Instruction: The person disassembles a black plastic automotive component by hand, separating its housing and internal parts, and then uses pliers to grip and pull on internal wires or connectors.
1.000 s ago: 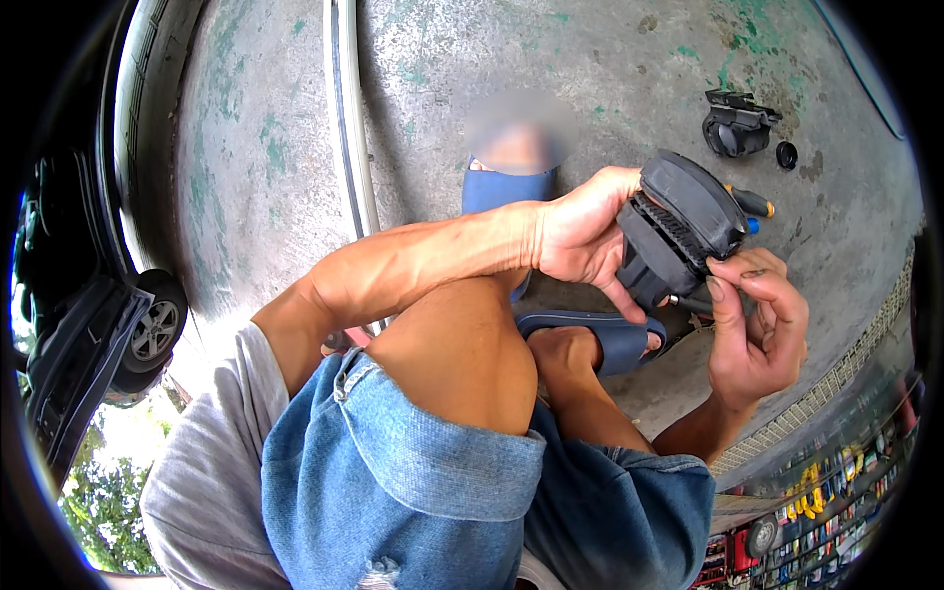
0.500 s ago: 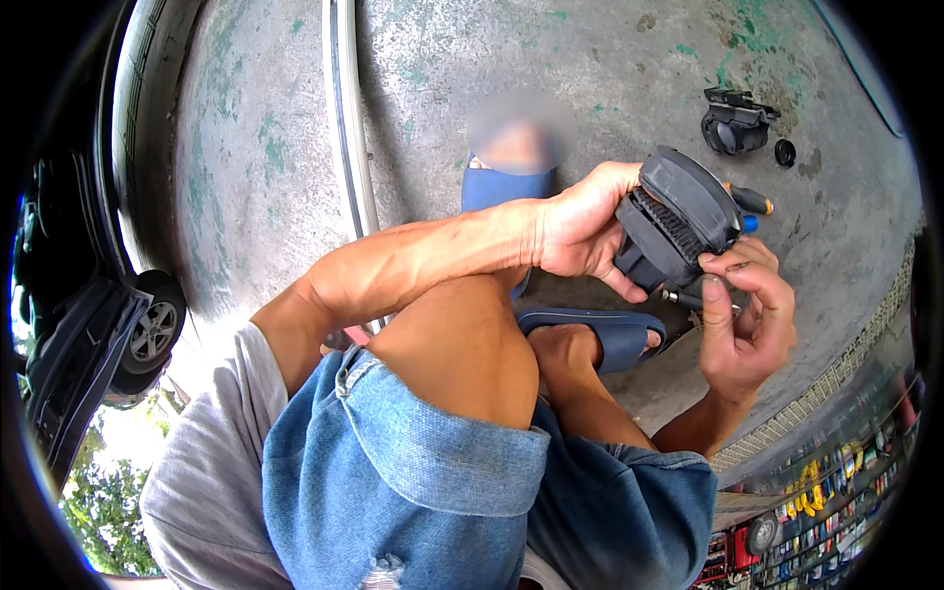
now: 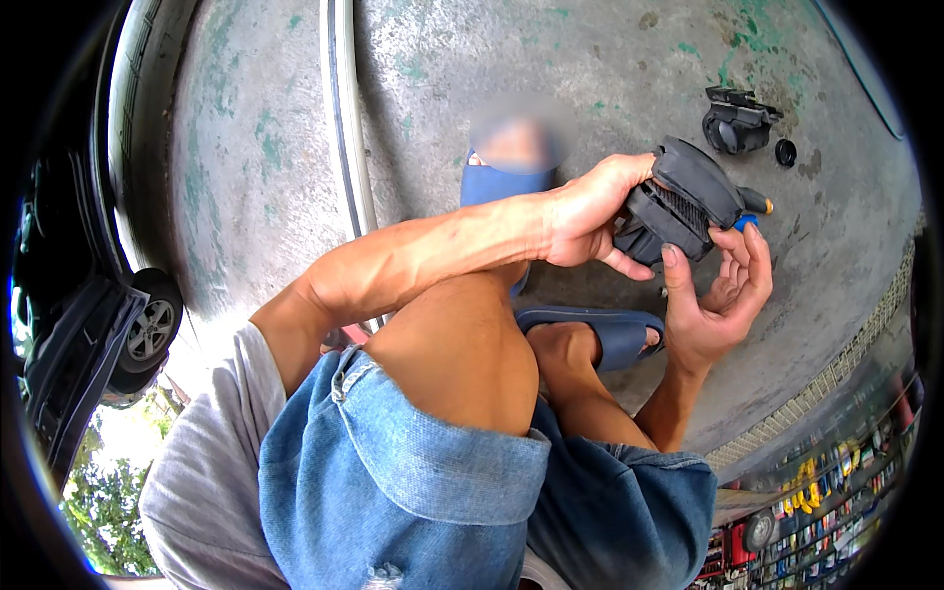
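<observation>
My left hand [image 3: 590,218] is wrapped round a black plastic housing [image 3: 688,187], holding it up over the floor. The housing has a rounded upper cover and a finely ribbed band between its two halves. At its lower right edge, my right hand [image 3: 723,290] has the thumb and index finger against the part, the other fingers curled loosely. Just beyond the housing show the dark and orange handle of a tool [image 3: 755,201] and a small blue piece [image 3: 747,223], both partly hidden.
On the concrete floor [image 3: 629,59] farther right lie another black plastic part [image 3: 739,122] and a black ring [image 3: 785,152]. My feet wear blue slides [image 3: 619,337]. A pale strip [image 3: 344,118] crosses the floor. A dark car [image 3: 79,344] stands left; stocked shelves [image 3: 826,501] are lower right.
The housing has shifted slightly right and turned a little in my left hand. My right hand has moved up and left, its thumb now against the housing's lower edge.
</observation>
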Available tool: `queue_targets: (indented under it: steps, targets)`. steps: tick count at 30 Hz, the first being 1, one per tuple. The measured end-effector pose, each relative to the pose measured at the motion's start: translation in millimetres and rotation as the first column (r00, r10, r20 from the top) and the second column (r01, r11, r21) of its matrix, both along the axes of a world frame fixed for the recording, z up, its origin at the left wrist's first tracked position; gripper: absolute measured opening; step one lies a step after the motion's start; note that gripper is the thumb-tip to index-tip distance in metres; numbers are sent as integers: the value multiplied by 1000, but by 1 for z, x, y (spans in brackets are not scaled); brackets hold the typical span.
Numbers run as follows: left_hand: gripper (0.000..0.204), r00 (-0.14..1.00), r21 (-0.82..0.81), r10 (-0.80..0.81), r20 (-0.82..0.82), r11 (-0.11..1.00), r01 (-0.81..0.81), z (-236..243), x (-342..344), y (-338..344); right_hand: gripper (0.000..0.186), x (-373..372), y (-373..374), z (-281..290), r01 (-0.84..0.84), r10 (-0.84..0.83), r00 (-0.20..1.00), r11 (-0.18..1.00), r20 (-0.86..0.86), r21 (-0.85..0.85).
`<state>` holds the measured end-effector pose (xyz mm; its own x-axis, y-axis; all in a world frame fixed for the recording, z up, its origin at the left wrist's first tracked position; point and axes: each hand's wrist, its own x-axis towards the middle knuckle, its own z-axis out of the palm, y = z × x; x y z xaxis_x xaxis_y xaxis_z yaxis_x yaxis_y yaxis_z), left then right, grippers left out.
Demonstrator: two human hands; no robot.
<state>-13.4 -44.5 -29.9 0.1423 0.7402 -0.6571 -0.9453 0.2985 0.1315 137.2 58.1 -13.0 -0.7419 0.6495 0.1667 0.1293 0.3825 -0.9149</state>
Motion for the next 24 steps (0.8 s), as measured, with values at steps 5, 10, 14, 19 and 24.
queue_targets:
  steps: [5,10,14,19,24]
  targets:
    - [46,1000,5,8,15,1000,-8,6,-3,2,70,1,2,-3,-9,10,1000,985,-10,172]
    - [43,998,-1,13,-59,1000,-14,6,-2,4,56,-6,7,9,-80,37,994,896,106,437]
    - [41,996,-33,8,-94,999,-11,3,1,2,51,-12,8,5,-172,128,985,783,116,598]
    - [34,988,-77,16,-157,997,-28,9,3,3,48,-10,3,3,-211,90,972,738,216,641]
    - [34,989,-105,-8,-148,994,-7,10,3,3,49,-10,2,2,-223,119,969,801,218,556]
